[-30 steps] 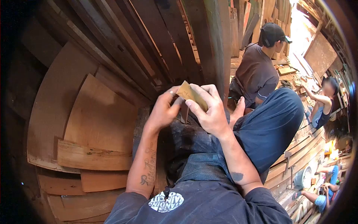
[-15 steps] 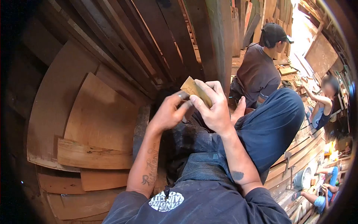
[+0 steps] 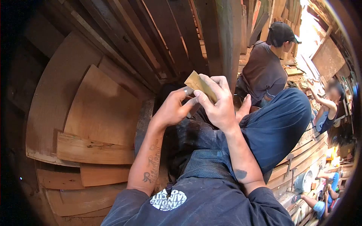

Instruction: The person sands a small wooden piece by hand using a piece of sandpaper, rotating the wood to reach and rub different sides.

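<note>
Tan and thin, the sandpaper piece [image 3: 200, 86] sits raised over the lap, the right hand [image 3: 218, 107] clasping its lower edge while the left hand [image 3: 171, 109] pinches its near side — probably light, floppy and gritty, so best held by the edges.

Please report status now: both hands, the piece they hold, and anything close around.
Right hand grips small tan sheet. Left hand pinches its lower edge, ring on one finger. Wooden boards at left; seated person in a cap just beyond.
</note>
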Demonstrator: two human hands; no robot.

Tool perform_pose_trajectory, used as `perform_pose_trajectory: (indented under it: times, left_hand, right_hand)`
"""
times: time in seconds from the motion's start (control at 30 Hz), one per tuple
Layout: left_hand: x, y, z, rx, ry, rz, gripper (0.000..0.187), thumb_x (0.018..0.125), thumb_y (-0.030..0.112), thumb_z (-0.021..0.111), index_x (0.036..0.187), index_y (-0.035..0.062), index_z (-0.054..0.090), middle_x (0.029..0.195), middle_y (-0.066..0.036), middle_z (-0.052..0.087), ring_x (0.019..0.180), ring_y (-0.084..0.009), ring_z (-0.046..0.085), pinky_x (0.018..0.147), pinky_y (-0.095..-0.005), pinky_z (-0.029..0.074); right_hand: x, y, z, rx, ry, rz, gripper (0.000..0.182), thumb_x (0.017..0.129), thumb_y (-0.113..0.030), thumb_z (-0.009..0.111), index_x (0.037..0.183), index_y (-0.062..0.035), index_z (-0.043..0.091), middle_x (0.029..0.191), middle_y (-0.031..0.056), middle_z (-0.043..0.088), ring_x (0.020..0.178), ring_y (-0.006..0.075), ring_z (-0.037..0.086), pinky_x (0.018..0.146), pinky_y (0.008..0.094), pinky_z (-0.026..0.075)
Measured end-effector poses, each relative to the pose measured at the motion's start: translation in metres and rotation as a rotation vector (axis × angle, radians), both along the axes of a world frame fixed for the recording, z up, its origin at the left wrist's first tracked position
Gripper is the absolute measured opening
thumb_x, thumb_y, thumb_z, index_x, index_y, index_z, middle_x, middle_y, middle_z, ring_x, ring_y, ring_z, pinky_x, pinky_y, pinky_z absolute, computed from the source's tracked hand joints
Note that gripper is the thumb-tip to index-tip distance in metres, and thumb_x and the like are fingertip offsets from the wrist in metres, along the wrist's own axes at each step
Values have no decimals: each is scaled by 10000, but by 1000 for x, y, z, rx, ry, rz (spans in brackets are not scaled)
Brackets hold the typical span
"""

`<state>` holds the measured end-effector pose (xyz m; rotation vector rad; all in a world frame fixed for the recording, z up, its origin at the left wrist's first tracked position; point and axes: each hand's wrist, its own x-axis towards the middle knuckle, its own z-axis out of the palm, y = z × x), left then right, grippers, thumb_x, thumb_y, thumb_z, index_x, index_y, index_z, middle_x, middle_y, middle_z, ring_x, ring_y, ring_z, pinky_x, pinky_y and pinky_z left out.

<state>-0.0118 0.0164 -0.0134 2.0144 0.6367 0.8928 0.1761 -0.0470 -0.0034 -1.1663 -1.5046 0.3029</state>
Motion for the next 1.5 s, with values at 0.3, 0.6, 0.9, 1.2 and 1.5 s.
perform_pose_trajectory:
  times: [0.3, 0.6, 0.9, 1.2, 1.5]
  left_hand:
    - [4, -2, 3, -114, -83, 23, 248, 1071, 62, 668, 1292, -26, 738, 1105, -74, 782, 993, -122, 701, 894, -320, 582]
    - [10, -6, 5, -57, -73, -2, 277, 1078, 84, 665, 1315, -40, 734, 1125, -86, 785, 1022, -166, 719, 936, -354, 577]
    - [9, -9, 16, -195, -26, -21, 259, 1104, 134, 662, 1316, -7, 709, 1052, -63, 736, 908, -131, 674, 818, -319, 559]
    - [4, -1, 9, -122, -2, 102, 319, 1136, 198, 607, 1363, -16, 673, 1181, -165, 771, 1092, -223, 711, 997, -387, 549]
    - [5, -3, 6, -133, 28, 62, 344, 1139, 210, 628, 1392, -19, 674, 1137, -133, 774, 1028, -198, 708, 937, -371, 565]
  right_hand:
    - [0, 0, 0, 14, -28, -5, 499, 983, -217, 821, 1397, 44, 719, 1185, 179, 611, 1073, 311, 670, 962, 406, 557]
    - [2, 0, -1, 1, 29, -30, 487, 997, -213, 817, 1402, 39, 718, 1174, 147, 629, 1059, 262, 668, 945, 385, 557]
    - [8, -18, 19, -71, 362, 94, 405, 1056, -148, 759, 1415, 36, 713, 1234, 87, 639, 1060, 157, 681, 956, 308, 550]
    - [8, -3, -7, -127, 111, 58, 427, 1040, -147, 755, 1438, -4, 701, 1290, 147, 650, 1228, 298, 628, 1079, 383, 510]
    - [12, 0, -7, -121, 129, 140, 454, 1078, -149, 712, 1511, -23, 656, 1307, 130, 630, 1155, 256, 647, 1017, 357, 533]
